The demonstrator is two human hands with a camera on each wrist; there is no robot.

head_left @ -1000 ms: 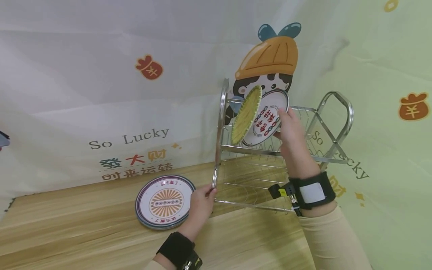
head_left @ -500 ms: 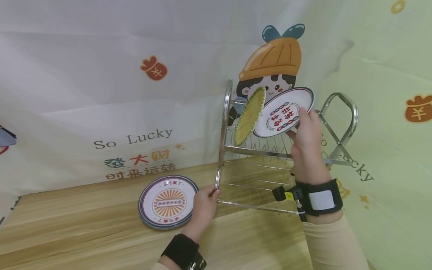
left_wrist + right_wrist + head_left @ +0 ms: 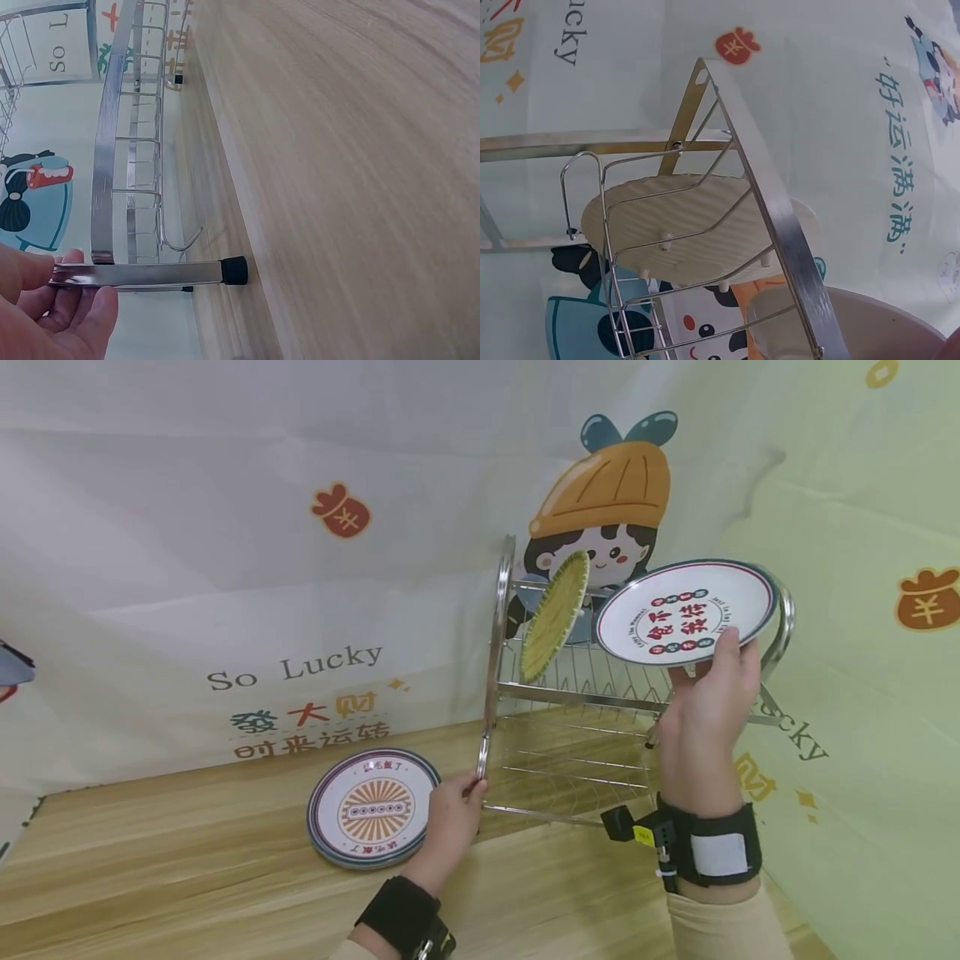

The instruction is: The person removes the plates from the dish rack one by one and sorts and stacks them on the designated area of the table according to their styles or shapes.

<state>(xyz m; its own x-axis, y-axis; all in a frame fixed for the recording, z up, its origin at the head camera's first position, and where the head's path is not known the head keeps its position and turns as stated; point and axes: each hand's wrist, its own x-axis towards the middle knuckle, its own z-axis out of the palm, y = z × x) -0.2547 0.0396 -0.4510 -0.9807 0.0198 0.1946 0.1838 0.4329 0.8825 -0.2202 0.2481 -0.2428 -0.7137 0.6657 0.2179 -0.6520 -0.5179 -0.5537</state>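
My right hand [image 3: 708, 718] holds a white plate [image 3: 686, 610] with red lettering and a dark blue rim, thumb on its face and fingers underneath. The plate is tilted over the right part of the metal dish rack [image 3: 573, 696]. My left hand [image 3: 453, 818] grips the rack's front left leg; in the left wrist view, thumb and fingers pinch that leg [image 3: 157, 274] above its black foot. A yellow-green disc with a scalloped edge [image 3: 555, 614] leans steeply in the upper tier. Its beige underside [image 3: 697, 217], with small pegs, shows in the right wrist view.
White patterned plates, apparently stacked [image 3: 375, 810], lie on the wooden table [image 3: 187, 860] left of the rack. The rack has a wire lower tier [image 3: 570, 768] and a looped right end. A printed cloth backdrop [image 3: 225, 527] hangs close behind.
My right hand has moved right with the white plate, away from the yellow-green disc, and turned it from steep to flatter. My left hand keeps its grip on the rack leg.
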